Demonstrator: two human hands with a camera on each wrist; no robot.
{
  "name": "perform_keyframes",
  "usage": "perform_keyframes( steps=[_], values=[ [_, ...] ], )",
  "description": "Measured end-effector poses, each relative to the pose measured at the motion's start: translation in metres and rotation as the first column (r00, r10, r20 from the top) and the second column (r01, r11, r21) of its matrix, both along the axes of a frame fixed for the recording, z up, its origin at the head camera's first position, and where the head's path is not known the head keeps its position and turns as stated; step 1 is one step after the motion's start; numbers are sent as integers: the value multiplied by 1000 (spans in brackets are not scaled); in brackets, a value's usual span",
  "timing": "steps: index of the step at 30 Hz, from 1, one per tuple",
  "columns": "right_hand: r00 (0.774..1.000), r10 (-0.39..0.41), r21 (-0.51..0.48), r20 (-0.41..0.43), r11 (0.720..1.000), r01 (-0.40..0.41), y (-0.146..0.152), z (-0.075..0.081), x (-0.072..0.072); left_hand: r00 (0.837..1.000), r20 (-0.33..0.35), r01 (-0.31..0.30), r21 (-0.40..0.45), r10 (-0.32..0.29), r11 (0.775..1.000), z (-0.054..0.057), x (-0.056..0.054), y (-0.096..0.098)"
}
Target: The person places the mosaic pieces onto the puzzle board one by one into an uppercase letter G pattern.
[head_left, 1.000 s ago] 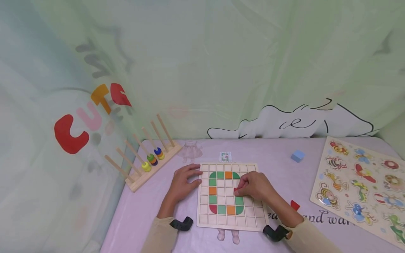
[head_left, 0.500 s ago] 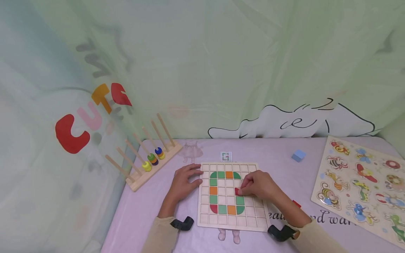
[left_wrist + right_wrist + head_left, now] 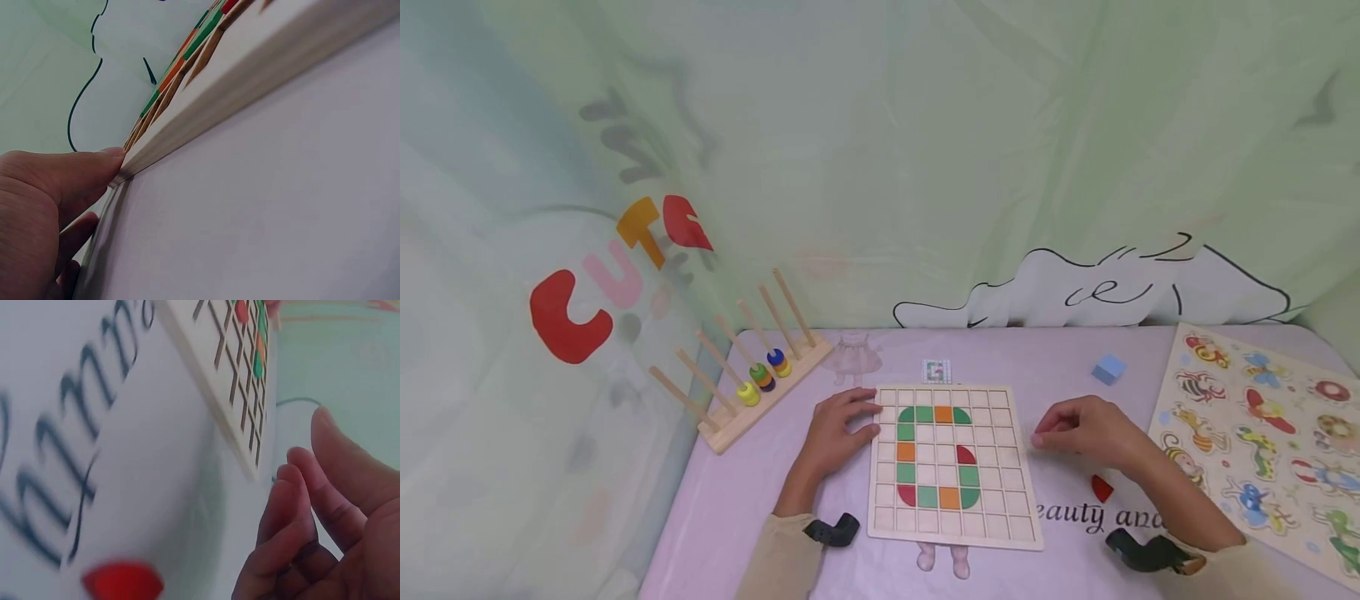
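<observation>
A wooden grid board (image 3: 917,523) lies flat on the cloth in the head view. Green, orange and red tiles fill some of its squares in a G-like ring. The red rounded tile (image 3: 966,455) sits in a cell right of the middle. Along the board's left edge rests my left hand (image 3: 835,429), its thumb tip at the rim in the left wrist view. My right hand (image 3: 1090,429) is off the board's right side, fingers loosely bent with nothing between thumb and fingertips. Below it on the cloth lies another red tile (image 3: 1102,488), blurred in the right wrist view.
A small pattern card (image 3: 936,371) lies behind the board. To the left stands a wooden peg rack (image 3: 718,433) with colored rings. A blue block (image 3: 1108,369) is at the back right, and an insect picture puzzle board (image 3: 1225,450) lies far right.
My right hand has let go of the red rounded tile, which stays in its cell, and has moved right off the board. The left hand has not moved.
</observation>
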State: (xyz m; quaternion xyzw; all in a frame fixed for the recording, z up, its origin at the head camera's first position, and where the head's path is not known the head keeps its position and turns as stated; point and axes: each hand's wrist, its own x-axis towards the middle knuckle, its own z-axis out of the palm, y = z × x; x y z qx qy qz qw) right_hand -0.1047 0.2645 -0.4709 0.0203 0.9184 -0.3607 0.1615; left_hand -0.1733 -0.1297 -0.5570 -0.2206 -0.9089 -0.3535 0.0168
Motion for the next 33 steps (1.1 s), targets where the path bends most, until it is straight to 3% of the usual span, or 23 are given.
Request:
perform_keyframes(
  steps=[6,16,21,28,33],
  values=[
    [998,6,41,57,999,-9,25,6,7,1000,-4,5,1,-5,1000,0,0,0],
    [993,9,75,118,997,-18,44,-1,20,1000,-11,-1,6,1,1000,1,1,1],
    [993,10,96,118,995,-22,48,-7,24,1000,-23,1,3,-1,1000,0,1,1],
    [993,3,53,117,999,-9,52,-18,28,1000,21,-5,3,5,1000,0,0,0],
    [995,14,83,101,996,-23,53,-25,28,1000,24,-1,5,1,1000,1,0,0]
  ],
)
